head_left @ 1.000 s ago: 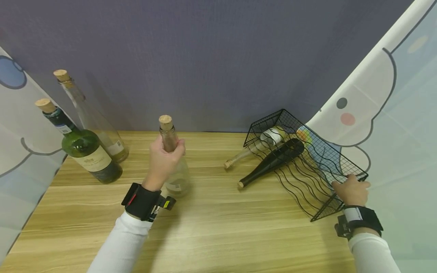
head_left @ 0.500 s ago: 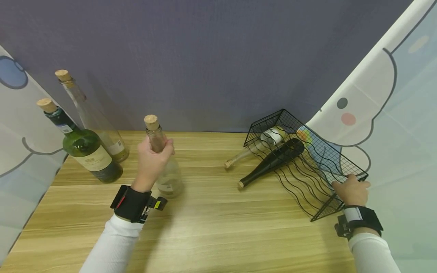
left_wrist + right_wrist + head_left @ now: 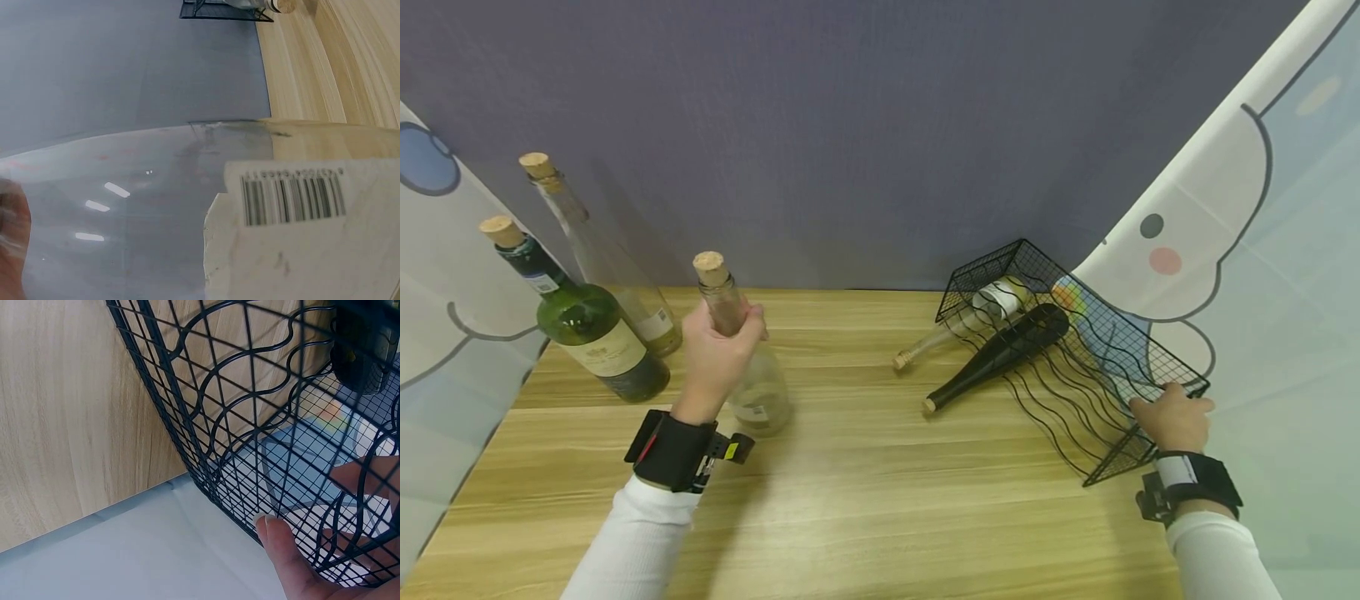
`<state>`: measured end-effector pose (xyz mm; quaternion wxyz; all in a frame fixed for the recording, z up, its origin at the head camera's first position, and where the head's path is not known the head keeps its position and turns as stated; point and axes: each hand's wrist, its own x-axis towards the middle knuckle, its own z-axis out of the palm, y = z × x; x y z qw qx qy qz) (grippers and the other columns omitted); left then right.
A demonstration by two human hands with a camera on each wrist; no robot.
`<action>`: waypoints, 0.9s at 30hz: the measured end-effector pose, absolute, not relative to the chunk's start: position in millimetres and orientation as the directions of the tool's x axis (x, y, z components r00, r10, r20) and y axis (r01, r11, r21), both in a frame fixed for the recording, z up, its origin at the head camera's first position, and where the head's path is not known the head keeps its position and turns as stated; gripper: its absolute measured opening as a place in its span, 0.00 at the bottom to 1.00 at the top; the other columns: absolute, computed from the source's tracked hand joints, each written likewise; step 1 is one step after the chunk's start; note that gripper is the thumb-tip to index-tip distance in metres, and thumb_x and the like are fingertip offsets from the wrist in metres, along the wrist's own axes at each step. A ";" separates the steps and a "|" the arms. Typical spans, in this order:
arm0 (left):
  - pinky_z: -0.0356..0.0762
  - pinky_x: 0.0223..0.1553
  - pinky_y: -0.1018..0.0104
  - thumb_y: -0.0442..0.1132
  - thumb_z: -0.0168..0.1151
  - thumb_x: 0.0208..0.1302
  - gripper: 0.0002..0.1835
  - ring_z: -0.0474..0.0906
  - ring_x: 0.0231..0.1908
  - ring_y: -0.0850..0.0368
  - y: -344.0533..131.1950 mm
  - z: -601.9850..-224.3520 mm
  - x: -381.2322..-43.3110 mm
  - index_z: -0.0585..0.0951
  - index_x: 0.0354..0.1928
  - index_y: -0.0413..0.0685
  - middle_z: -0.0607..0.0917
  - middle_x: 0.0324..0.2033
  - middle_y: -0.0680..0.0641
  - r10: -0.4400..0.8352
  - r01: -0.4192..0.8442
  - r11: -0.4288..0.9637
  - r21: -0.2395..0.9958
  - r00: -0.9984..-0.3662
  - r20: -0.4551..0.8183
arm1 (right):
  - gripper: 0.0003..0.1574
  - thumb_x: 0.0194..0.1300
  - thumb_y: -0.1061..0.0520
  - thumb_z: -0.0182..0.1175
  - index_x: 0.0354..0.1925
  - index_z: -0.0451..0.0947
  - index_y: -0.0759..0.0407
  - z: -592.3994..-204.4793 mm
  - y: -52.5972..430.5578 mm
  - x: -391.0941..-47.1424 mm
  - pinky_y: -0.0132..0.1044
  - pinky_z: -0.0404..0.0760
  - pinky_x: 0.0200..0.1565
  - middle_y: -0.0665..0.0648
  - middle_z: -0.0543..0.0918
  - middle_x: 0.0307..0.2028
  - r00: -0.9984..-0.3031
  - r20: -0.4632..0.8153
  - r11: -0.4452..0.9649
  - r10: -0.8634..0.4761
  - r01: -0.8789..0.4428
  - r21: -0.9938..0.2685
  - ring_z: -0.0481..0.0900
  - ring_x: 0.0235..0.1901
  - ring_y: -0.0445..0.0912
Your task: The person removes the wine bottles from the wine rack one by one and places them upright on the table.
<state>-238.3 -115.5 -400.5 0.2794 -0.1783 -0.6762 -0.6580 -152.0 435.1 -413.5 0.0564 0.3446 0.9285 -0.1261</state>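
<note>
My left hand (image 3: 717,354) grips the neck of a clear glass bottle (image 3: 762,392) with a cork in its top; the bottle leans a little. Its torn white barcode label (image 3: 300,225) fills much of the left wrist view. At the right, my right hand (image 3: 1172,418) holds the near end of a black wire rack (image 3: 1075,400), with the thumb and fingers on either side of the mesh in the right wrist view. In the rack lie a dark bottle (image 3: 1000,357) and a clear bottle with a white label (image 3: 996,300), their corked necks pointing left.
A green wine bottle (image 3: 583,321) and a tall clear bottle (image 3: 617,267), both corked, stand at the left on the wooden table (image 3: 880,517). Behind the table rises a grey-blue wall panel (image 3: 850,150). A printed sheet (image 3: 1247,250) borders the right side.
My left hand has moved left with the clear bottle, towards the two standing bottles. The right hand and the rack have stayed in place.
</note>
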 end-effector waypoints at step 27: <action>0.63 0.20 0.73 0.21 0.55 0.59 0.05 0.73 0.16 0.65 -142.3 -401.4 -237.2 0.74 0.27 0.26 0.80 0.18 0.61 -0.180 0.636 0.117 0.763 -0.742 0.646 | 0.45 0.67 0.49 0.50 0.65 0.50 0.83 -414.2 436.4 -153.9 0.62 0.78 0.37 0.93 0.53 0.55 -0.756 -0.195 0.731 0.625 0.655 -0.192 0.69 0.44 0.81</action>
